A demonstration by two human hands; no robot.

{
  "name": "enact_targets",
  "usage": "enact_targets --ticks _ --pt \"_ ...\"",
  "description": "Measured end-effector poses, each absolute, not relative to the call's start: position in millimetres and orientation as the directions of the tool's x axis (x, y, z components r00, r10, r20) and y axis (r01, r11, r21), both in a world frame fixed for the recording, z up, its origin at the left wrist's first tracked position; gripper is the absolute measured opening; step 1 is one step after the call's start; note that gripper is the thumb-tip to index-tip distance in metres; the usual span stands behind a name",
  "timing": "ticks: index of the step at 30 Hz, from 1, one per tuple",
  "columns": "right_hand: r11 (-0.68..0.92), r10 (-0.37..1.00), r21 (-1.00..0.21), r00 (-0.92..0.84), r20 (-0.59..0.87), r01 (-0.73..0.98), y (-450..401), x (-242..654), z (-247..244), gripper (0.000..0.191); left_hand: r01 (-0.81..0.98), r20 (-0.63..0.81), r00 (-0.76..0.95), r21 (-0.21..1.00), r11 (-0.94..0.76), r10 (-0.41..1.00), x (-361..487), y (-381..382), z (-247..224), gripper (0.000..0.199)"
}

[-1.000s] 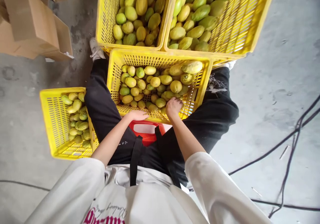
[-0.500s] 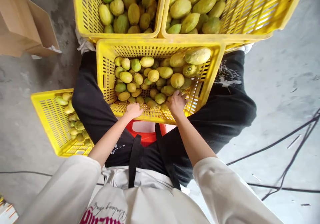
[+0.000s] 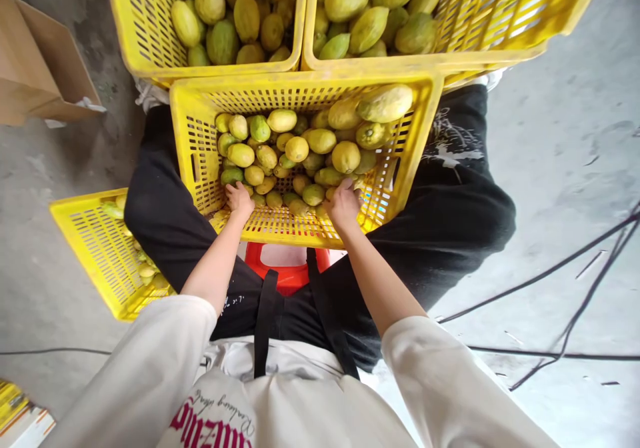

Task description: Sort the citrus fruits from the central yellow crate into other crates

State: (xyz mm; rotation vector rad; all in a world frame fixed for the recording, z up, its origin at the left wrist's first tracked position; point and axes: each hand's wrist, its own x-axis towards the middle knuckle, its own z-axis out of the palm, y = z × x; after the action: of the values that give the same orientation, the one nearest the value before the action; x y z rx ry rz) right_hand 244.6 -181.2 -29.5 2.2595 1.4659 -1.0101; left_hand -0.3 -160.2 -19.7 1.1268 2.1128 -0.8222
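Note:
In front of me a yellow plastic crate (image 3: 197, 88) rests between my knees, with many yellow-green oval fruits (image 3: 297, 149) spread over its bottom. My left hand (image 3: 240, 201) is inside the near left corner, its fingers bent over a fruit that it mostly covers. A green fruit (image 3: 232, 176) lies just beyond those fingertips. Over the near edge of the pile, right of the middle, my right hand (image 3: 345, 207) has its fingers curled down around a fruit largely hidden beneath them. The largest fruit (image 3: 385, 103), long and pale yellow, lies at the far right.
Two more yellow crates (image 3: 210, 71) of larger fruit stand beyond mine. Another yellow crate (image 3: 90, 261) with fruit sits by my left leg. A cardboard box (image 3: 45, 61) is at far left, a red stool (image 3: 287, 278) beneath me, and black cables (image 3: 545, 258) cross the floor at right.
My left hand has moved from the crate's near rim left and forward onto the fruit. My right hand stays at the near edge of the pile. The view has shifted slightly.

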Motion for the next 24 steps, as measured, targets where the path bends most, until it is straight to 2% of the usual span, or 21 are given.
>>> enact_targets --ticks 8,14,17,19,22,24 --pt "-0.474 0.663 -0.143 0.245 -0.707 0.869 -175.1 242.3 -21.4 0.057 0.859 -0.749 -0.431 -0.170 0.482 0.503 3.0 -167.6 -32.7 0.073" --pt "-0.522 0.653 -0.176 0.258 -0.712 0.835 -173.9 241.8 -18.6 0.061 0.786 -0.781 -0.445 -0.105 0.610 0.439 1.3 -163.2 -26.7 0.090" --pt "-0.578 0.644 -0.223 0.271 -0.716 0.785 -171.3 244.0 -17.0 0.065 0.732 -0.817 -0.417 -0.041 0.680 0.399 4.2 -163.2 -16.8 0.090" --pt "-0.636 0.625 -0.266 0.282 -0.728 0.725 -168.3 246.3 -15.8 0.068 0.683 -0.845 -0.377 0.022 0.730 0.378 6.9 -165.1 -8.5 0.078" --pt "-0.745 0.578 -0.353 0.283 -0.765 0.566 -164.6 247.2 -12.8 0.071 0.544 -0.903 -0.277 0.134 0.828 0.328 11.8 -171.9 7.1 0.044" --pt "-0.802 0.556 -0.445 0.225 -0.800 0.398 -164.2 243.0 -7.7 0.062 0.393 -0.939 -0.176 0.207 0.896 0.294 16.0 -179.0 20.1 0.026"
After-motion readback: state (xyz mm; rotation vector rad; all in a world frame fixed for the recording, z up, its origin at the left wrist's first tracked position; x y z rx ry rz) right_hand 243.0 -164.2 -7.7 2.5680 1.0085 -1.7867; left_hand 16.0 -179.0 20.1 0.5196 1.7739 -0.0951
